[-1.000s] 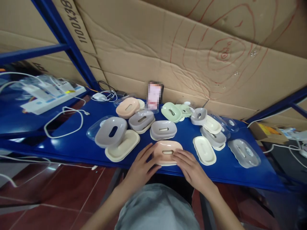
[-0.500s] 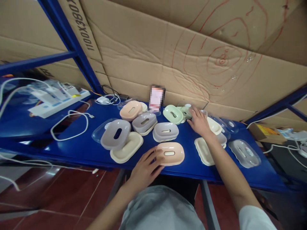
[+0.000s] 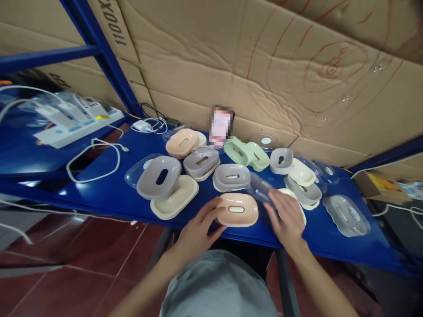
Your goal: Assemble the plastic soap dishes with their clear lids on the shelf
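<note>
My left hand [image 3: 202, 223] grips the left end of a peach soap dish [image 3: 246, 216], fingers on its rim and thumb at the front. The dish lies at the table's front edge, with a cream piece showing through its slot. My right hand [image 3: 287, 216] holds a clear plastic lid [image 3: 260, 188], smeared by motion, just right of and above the peach dish. Behind lie a grey soap dish [image 3: 228, 172] and two green dish parts [image 3: 258, 157]. A cream tray [image 3: 299, 207] is partly hidden behind my right hand.
More grey dishes [image 3: 153, 187] and cream trays [image 3: 185, 200] lie to the left. Clear lids [image 3: 345, 215] lie at the right and back. A phone [image 3: 220, 125] leans against the cardboard wall [image 3: 185, 66]. A power strip [image 3: 66, 134] and cables occupy the left.
My right hand has come from the green parts at the back toward the front, bringing a clear lid. My left hand stays on the peach dish. The view has shifted slightly.
</note>
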`<state>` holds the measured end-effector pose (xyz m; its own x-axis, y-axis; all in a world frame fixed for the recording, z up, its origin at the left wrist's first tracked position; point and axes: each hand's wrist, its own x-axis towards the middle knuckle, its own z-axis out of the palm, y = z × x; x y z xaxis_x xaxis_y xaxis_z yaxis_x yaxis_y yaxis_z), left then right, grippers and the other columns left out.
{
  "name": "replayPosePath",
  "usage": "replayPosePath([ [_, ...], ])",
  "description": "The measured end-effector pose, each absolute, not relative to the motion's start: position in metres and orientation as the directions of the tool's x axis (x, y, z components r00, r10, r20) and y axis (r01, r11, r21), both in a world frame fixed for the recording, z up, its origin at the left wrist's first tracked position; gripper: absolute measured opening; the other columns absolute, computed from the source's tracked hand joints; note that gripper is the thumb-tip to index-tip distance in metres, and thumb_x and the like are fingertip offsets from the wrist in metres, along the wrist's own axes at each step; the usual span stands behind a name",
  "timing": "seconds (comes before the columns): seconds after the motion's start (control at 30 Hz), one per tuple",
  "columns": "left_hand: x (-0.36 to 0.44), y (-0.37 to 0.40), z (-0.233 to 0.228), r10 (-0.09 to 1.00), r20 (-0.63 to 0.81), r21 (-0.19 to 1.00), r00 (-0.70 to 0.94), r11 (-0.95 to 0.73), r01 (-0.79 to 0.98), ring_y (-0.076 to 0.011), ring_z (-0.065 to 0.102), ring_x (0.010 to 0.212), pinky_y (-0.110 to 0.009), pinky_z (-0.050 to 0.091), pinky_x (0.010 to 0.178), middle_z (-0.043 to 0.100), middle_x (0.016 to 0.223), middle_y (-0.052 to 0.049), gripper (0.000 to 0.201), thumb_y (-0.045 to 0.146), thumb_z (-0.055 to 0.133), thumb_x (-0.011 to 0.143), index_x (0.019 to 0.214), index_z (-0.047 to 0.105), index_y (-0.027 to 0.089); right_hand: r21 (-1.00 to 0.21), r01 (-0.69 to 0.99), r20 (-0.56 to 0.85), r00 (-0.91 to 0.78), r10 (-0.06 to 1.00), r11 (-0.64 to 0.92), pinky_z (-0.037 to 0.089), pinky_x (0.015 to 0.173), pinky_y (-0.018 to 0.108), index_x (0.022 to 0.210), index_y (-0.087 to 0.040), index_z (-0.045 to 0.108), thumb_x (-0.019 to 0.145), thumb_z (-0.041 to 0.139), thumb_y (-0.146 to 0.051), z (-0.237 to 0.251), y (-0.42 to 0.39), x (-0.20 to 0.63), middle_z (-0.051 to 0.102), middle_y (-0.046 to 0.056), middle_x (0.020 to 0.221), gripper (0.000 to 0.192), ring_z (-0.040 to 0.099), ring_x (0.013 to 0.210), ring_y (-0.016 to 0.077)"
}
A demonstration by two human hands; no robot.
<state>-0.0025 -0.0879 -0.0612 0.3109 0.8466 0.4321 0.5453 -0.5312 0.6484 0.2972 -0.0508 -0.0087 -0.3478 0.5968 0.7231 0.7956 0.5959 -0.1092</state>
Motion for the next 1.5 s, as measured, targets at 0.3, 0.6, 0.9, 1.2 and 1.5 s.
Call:
replayPosePath([
  [0.3,-0.009,-0.086,-0.059,0.879,0.338,0.723,0.336,-0.471,0.506,-0.0323,0.049,0.155,-0.052,0.053,0.121,0.042,0.169,-0.014,0.079,0.025,0.077,0.098,0.165,0.035,0.035,-0.250,0.558,0.504,-0.623,0.598,0.791,0.040,0.130,0.057,0.147,-0.026,0.063,0.106,0.057,-0.011,-0.028,-0.091,0.265,0.076,0.006,0.137,0.044,0.064,0.140,0.0234],
  [0.6,-0.011,-0.083,-0.054,0.875,0.298,0.759,0.380,-0.459,0.462,-0.0294,0.055,0.149,-0.051,0.049,0.125,0.049,0.164,-0.008,0.061,0.030,0.078,0.098,0.153,0.053,0.039,-0.301,0.643,0.385,-0.594,0.706,0.704,0.047,0.124,0.063,0.167,-0.031,0.042,0.103,0.070,-0.035,-0.037,-0.088,0.266,0.041,0.012,0.173,0.070,0.030,0.165,0.0341],
  [0.9,-0.042,-0.099,-0.039,0.759,0.618,0.321,0.206,-0.482,0.815,-0.0359,0.058,0.142,-0.060,0.041,0.122,0.059,0.153,-0.014,0.047,0.027,0.070,0.103,0.148,0.058,0.030,-0.259,0.911,0.737,-0.027,0.676,0.320,0.052,0.117,0.062,0.161,-0.033,0.052,0.095,0.082,-0.033,-0.027,-0.140,0.366,0.057,0.013,0.160,0.073,0.059,0.143,0.0396],
  [1.2,-0.053,-0.115,-0.060,0.800,0.568,0.126,0.195,-0.319,0.939,-0.0371,0.066,0.122,-0.057,0.041,0.107,0.066,0.139,-0.019,0.029,0.031,0.058,0.108,0.132,0.067,0.020,-0.147,0.983,0.704,0.183,0.687,-0.112,0.046,0.113,0.073,0.155,-0.020,0.060,0.099,0.070,-0.056,-0.069,-0.167,0.461,0.052,0.024,0.162,0.067,0.054,0.145,0.0495],
  [1.5,-0.051,-0.123,-0.064,0.750,0.615,0.252,0.244,-0.481,0.840,-0.0235,0.068,0.105,-0.055,0.048,0.115,0.066,0.110,-0.008,0.028,0.010,0.059,0.104,0.129,0.066,0.022,-0.130,0.981,0.567,-0.045,0.823,0.144,0.046,0.116,0.062,0.161,-0.023,0.048,0.107,0.060,-0.045,-0.043,-0.129,0.367,0.064,0.019,0.151,0.059,0.060,0.140,0.0399],
])
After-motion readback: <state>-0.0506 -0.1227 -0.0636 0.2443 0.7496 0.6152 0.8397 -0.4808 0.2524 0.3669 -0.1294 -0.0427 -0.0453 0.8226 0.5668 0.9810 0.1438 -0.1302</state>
